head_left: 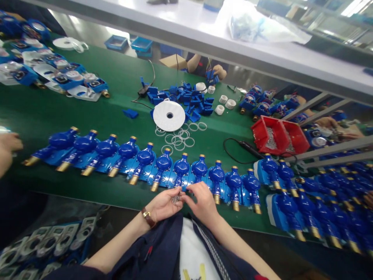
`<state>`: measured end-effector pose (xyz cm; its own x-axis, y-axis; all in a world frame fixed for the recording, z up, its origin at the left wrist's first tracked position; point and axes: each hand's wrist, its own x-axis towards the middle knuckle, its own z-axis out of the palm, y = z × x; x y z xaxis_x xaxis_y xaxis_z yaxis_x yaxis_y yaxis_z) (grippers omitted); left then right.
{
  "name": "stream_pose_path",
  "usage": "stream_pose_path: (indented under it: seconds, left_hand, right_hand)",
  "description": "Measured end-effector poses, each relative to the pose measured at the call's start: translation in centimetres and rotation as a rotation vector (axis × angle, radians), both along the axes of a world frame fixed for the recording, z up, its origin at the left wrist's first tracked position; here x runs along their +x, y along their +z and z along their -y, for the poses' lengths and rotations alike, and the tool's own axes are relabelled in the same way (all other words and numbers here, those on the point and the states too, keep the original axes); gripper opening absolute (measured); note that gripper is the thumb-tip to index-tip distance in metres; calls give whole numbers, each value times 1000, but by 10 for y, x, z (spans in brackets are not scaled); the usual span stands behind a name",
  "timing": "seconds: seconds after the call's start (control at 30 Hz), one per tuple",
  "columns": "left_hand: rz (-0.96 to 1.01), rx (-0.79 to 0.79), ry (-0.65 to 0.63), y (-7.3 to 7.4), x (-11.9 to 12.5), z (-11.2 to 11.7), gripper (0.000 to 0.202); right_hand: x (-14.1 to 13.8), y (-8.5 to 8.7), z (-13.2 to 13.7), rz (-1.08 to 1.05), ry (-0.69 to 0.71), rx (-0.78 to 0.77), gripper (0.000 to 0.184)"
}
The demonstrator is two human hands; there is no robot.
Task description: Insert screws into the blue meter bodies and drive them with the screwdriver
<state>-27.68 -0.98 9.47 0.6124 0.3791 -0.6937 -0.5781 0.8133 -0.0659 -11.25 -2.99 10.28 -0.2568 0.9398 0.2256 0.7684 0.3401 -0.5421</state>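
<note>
At the near edge, the left hand point(163, 204) curls half-closed around small metal pins point(175, 199), too tiny to make out. The right hand point(204, 202) pinches narrow beside them. Just beyond, blue meters point(181, 171) line the bench point(116, 101); farther, white rings point(177, 140) and a disc point(169, 115).

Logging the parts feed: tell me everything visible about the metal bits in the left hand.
The metal bits are a small bunch of thin, silvery pieces, too small to tell whether they are screws or pins. They lie in the cupped left hand. The right hand has its fingertips right beside them. They are held over the near edge of the green belt, before the row of blue meters.
</note>
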Motion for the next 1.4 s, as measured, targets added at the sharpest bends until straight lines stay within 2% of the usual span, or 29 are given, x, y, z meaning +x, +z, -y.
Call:
stream_pose_path:
  seconds: [0.07, 0.13, 0.27, 0.4, 0.5, 0.57, 0.6, 0.7, 0.8, 0.93, 1.1, 1.4]
  left_hand:
    - [-13, 2, -3, -1, 1, -1, 20]
    - [-31, 2, -23, -1, 2, -2, 23]
    - [-50, 72, -109, 1, -2, -6, 22]
    - [-194, 204, -173, 3, -12, -11, 13]
    - [-224, 276, -192, 1, -24, -13, 10]
    - [-204, 335, -212, -2, -32, -15, 3]
    - [-196, 360, -227, -3, -36, -16, 8]
    - [-191, 410, -269, -5, -46, -20, 26]
    - [-204, 438, -277, -6, -56, -25, 34]
    - [-186, 413, -263, -7, -69, -30, 33]
    - [-99, 389, -305, -7, -81, -34, 29]
    - [-49, 318, -246, -9, -83, -31, 22]
  right_hand:
    - [-17, 3, 10, -41, 38, 31, 11]
    - [-27, 3, 13, -30, -10, 67, 13]
    - [-21, -5, 0, 51, -132, 80, 15]
    - [-2, -30, -35, 336, -362, 26, 11]
    - [6, -53, -56, 548, -311, -58, 9]
    - [7, -63, -63, 590, -266, -75, 8]
    - [6, -66, -64, 596, -261, -77, 8]
    - [4, -68, -64, 616, -289, -88, 9]
    - [2, -67, -62, 625, -349, -103, 10]
    - [0, -67, -59, 639, -390, -122, 10]
    - [-1, -66, -54, 674, -436, -134, 12]
    - [0, -63, -50, 792, -398, -133, 19]
